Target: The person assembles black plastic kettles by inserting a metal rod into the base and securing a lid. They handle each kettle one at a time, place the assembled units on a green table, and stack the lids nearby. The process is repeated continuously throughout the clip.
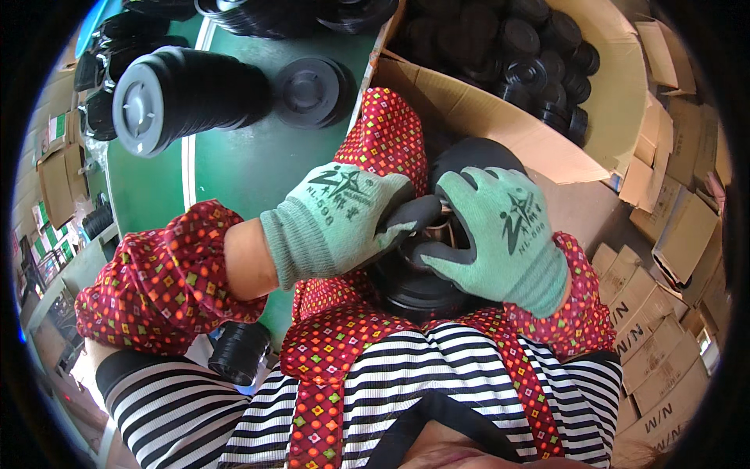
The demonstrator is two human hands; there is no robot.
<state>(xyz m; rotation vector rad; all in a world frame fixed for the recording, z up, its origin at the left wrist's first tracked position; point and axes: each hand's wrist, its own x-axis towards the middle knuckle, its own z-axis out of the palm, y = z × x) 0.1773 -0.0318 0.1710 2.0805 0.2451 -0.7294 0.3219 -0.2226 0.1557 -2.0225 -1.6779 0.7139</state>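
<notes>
My left hand (344,215), in a light green glove with dark grey fingertips, is closed with bent fingers at the edge of a black round part in my lap. Opposite it, my right hand (500,234) in a matching glove curves its fingers and thumb around the same spot. Between the two hands shows a small shiny, roughly cylindrical piece (441,228); its kind is hard to make out. Below the hands lies a stack of black round plastic discs (414,293) against my apron. A dark disc-shaped thing (478,156) sits just beyond my right fingers. The grips are partly hidden.
On the green table (234,176) at left lie a long stack of black discs (195,98) and a low stack of lids (311,90). A cardboard box (484,109) full of black round parts stands ahead right. Folded cartons (664,359) line the right side.
</notes>
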